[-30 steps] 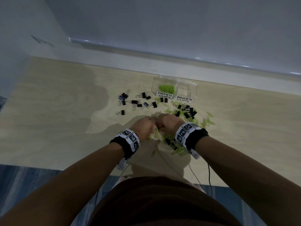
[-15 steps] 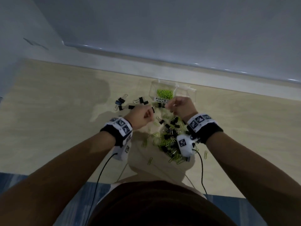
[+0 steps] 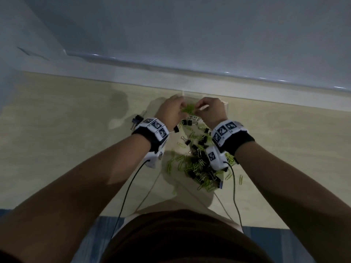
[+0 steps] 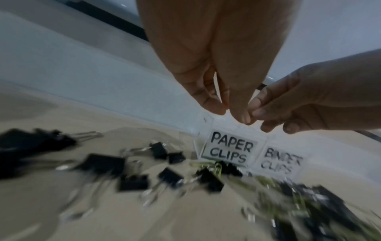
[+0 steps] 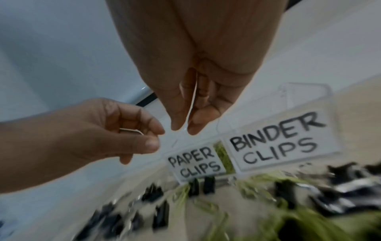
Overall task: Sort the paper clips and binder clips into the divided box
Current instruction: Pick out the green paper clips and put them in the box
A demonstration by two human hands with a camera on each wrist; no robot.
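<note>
Both hands hover together above the clear divided box [image 5: 288, 101] (labels read PAPER CLIPS, BINDER CLIPS): left hand [image 3: 171, 112] and right hand [image 3: 212, 111] each pinch something thin. Binder clips [image 3: 197, 164] and green paper clips [image 3: 176, 162] litter the tabletop [image 3: 57, 130] beneath both wrists.

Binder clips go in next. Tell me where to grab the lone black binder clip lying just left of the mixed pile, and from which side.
Pinch the binder clip across its black body, coming from above. Its wire handle lies flat on the table, pointing far-left, so the body is likely the only raised part, and it lies apart from the pile.
</note>
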